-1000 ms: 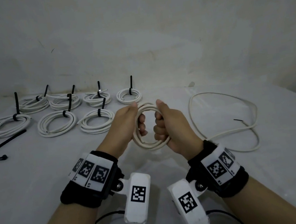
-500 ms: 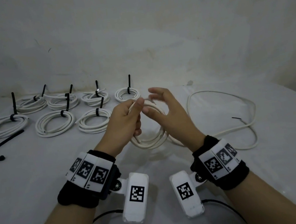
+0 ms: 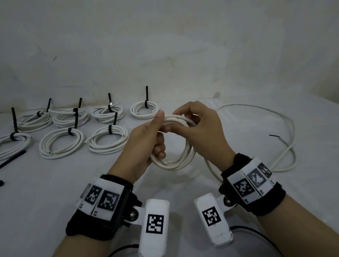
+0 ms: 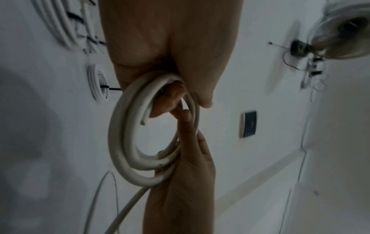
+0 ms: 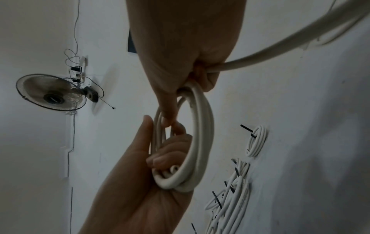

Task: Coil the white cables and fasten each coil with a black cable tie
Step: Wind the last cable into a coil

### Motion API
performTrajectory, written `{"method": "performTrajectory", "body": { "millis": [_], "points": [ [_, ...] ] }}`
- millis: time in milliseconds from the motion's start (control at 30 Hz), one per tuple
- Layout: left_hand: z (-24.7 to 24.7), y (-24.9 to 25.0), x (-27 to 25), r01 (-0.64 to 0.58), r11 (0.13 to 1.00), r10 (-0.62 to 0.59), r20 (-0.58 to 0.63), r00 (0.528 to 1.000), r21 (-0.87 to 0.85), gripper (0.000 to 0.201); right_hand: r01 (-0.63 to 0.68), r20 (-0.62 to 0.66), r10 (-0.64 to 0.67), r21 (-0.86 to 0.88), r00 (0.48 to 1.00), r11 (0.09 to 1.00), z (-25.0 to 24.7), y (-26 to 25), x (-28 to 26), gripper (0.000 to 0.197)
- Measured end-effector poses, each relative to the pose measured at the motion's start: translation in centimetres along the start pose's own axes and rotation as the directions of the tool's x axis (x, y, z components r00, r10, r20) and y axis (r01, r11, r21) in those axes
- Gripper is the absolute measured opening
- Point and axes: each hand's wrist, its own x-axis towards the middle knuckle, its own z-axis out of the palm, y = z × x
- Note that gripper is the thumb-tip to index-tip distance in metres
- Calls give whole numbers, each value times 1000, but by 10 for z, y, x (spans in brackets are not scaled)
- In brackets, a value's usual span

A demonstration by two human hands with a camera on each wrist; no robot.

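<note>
A half-wound white cable coil [image 3: 175, 163] hangs upright between my hands above the table. My left hand [image 3: 160, 133] grips its left side, thumb on top and fingers curled through the ring. My right hand [image 3: 187, 123] pinches the top strands next to the left thumb. In the right wrist view the cable's loose tail [image 5: 280, 47] runs out of the curled right hand [image 5: 190, 66]. That tail [image 3: 289, 132] lies looped on the table to the right. In the left wrist view the coil [image 4: 122, 142] shows a cut end inside the ring. A loose black cable tie [image 3: 3, 168] lies far left.
Several tied white coils [image 3: 61, 142] with upright black tie tails lie in two rows at the back left of the white table [image 3: 45, 209]. A pale wall [image 3: 153, 44] rises just behind them. A wall fan [image 5: 52, 95] shows in the right wrist view.
My right hand let go of the coil's right side, opened, then closed again on the top strands beside the left thumb. The loose tail on the table shifted slightly.
</note>
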Motion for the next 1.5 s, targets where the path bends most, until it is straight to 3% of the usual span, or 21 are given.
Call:
{"method": "performTrajectory", "body": {
  "millis": [100,367,567,767,900,1000,1067,1200,1267,1400,1500],
  "points": [
    [-3,3,0,65,998,-64,43,997,-25,42,23,1,-23,34,1000,999,1,-1,-1,25],
    [-3,9,-1,-15,994,12,-26,1000,-113,39,34,114,-39,44,993,998,1,-4,0,12],
    [-4,10,-2,52,990,-42,82,996,-133,43,12,146,-15,26,989,1000,-1,-4,-1,4],
    [-12,11,6,-23,952,-5,-91,996,-304,42,-118,233,128,-55,964,991,-15,3,5,16],
    [-28,12,12,-104,922,7,-253,967,-373,42,-115,380,194,-222,904,968,-34,8,10,8],
    [-31,10,14,-141,907,6,-323,946,-397,42,-14,479,181,-332,859,943,-42,4,10,12],
    [-31,8,15,-166,892,11,-346,938,-421,42,46,549,177,-368,817,929,-44,0,8,26],
    [-35,7,18,-203,862,21,-367,930,-465,42,138,704,253,-448,663,883,-41,-6,5,57],
    [-37,6,19,-204,850,18,-362,932,-485,42,146,698,271,-475,663,868,-42,-8,5,52],
    [-41,7,19,-222,836,20,-376,926,-503,41,105,614,259,-491,746,865,-48,-14,8,25],
    [-37,7,19,-224,860,36,-384,923,-459,41,214,686,221,-488,693,846,-42,-22,4,37]
  ]
}}
